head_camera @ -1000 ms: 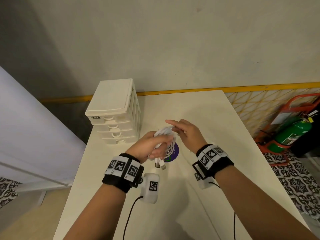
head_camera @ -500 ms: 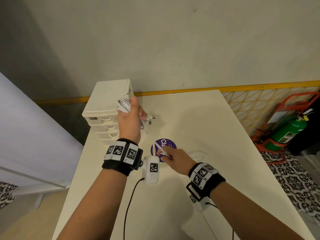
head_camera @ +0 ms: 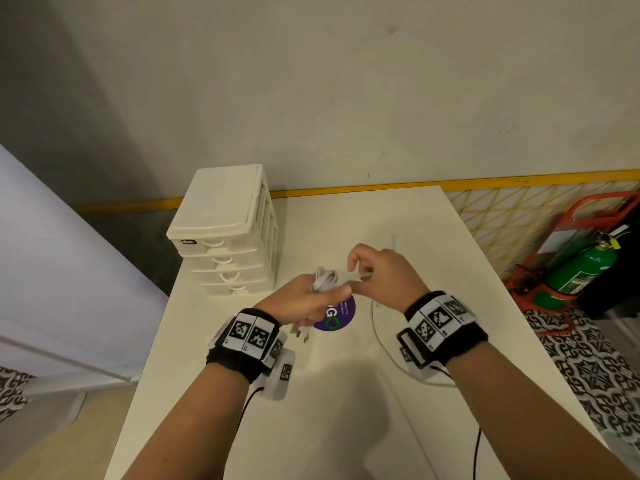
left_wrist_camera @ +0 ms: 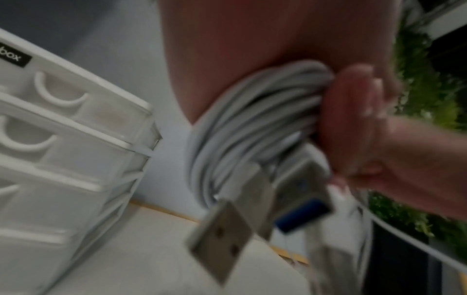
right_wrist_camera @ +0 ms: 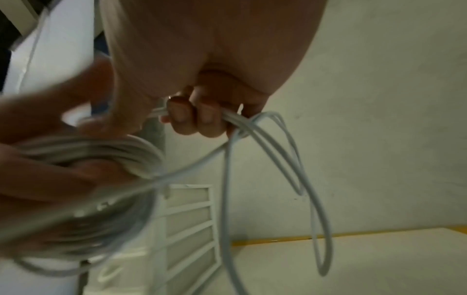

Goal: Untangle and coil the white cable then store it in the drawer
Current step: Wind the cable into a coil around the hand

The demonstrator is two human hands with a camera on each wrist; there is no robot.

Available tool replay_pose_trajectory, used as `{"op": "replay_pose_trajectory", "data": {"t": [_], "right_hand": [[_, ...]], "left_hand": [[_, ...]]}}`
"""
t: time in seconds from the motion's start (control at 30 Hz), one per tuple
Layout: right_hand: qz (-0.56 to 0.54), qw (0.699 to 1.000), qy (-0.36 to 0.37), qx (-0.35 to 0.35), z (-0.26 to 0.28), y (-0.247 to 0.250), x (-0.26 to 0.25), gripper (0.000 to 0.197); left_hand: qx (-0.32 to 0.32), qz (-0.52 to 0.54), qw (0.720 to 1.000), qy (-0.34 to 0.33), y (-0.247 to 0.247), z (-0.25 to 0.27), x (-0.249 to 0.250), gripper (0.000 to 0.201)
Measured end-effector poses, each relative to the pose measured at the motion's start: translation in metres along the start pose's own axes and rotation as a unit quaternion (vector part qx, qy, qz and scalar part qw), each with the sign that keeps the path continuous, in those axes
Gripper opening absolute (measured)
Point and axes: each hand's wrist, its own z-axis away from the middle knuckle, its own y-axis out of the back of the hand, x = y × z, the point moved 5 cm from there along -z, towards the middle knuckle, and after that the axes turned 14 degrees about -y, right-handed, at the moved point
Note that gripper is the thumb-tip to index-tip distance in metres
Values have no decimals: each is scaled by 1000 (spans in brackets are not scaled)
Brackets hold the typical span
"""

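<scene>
Writing: a small black label point(left_wrist_camera: 14, 57) on the top drawer of the cream plastic four-drawer unit point(head_camera: 225, 233) read "box" in the left wrist view; the round purple sticker point(head_camera: 337, 315) on the surface showed "keep our … clean", small and partly hidden.
Surface: a cream rectangular surface point(head_camera: 346, 427) carried the drawer unit at its far left corner, all drawers shut.
Room: a pale plaster wall point(head_camera: 346, 81) with a yellow band at its foot; a green fire extinguisher point(head_camera: 581, 271) in a red stand on patterned floor tiles to the right.
Cable: the white round cable point(left_wrist_camera: 247, 119) sat coiled in the left hand point(head_camera: 298, 303), two USB plugs hanging below; loose loops trailed to the surface.
Hands: the left hand gripped the coil; the right hand point(head_camera: 381, 271) pinched a loose strand, close beside the left.
Change: half a second earlier the left hand was up by the drawer unit and the right lay low over the sticker; they had since come together above it.
</scene>
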Motion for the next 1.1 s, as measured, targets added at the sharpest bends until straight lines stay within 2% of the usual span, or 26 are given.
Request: {"op": "replay_pose_trajectory", "data": {"t": [0.1, 0.17, 0.23, 0.33, 0.4, 0.47, 0.53, 0.6, 0.77, 0.87, 0.9, 1.0, 1.03, 1.1], "right_hand": [[-1, 1000, 2, 30, -9, 8, 30, 23], [9, 999, -16, 30, -11, 6, 47, 19], [39, 998, -47, 2, -12, -5, 59, 19], [57, 992, -104, -52, -7, -25, 66, 23], [73, 990, -105, -54, -3, -35, 61, 26], [95, 991, -89, -35, -1, -43, 57, 20], [86, 992, -91, -23, 2, -47, 55, 12], [83, 991, -100, -33, 5, -54, 61, 12], [98, 986, -98, -91, 13, -68, 60, 18], [92, 989, -52, -101, 19, -75, 48, 30], [86, 992, -28, -90, 21, -76, 43, 30], [68, 995, 41, -54, 27, -72, 25, 39], [56, 996, 59, -45, 28, -69, 17, 41], [22, 996, 85, -21, 27, -59, 3, 33]], "left_hand": [[-45, 48, 998, -1, -8, 5, 3, 30], [-36, 99, 994, -43, -10, 6, 13, 32], [-25, 168, 980, -99, -9, 6, 25, 36], [-38, 296, 937, -179, -5, 1, 44, 48], [-45, 376, 902, -210, -3, -5, 52, 52], [-46, 460, 855, -236, 1, -10, 56, 51], [-22, 515, 813, -272, 11, -12, 61, 50], [35, 529, 795, -295, 24, -12, 63, 50], [209, 503, 780, -307, 48, -9, 68, 47], [331, 467, 768, -287, 59, -8, 63, 37], [366, 429, 777, -279, 61, -7, 62, 33], [449, 211, 834, -242, 63, -4, 52, 22], [449, 132, 848, -249, 61, -4, 50, 19], [390, -53, 884, -253, 54, -10, 39, 24]]}}
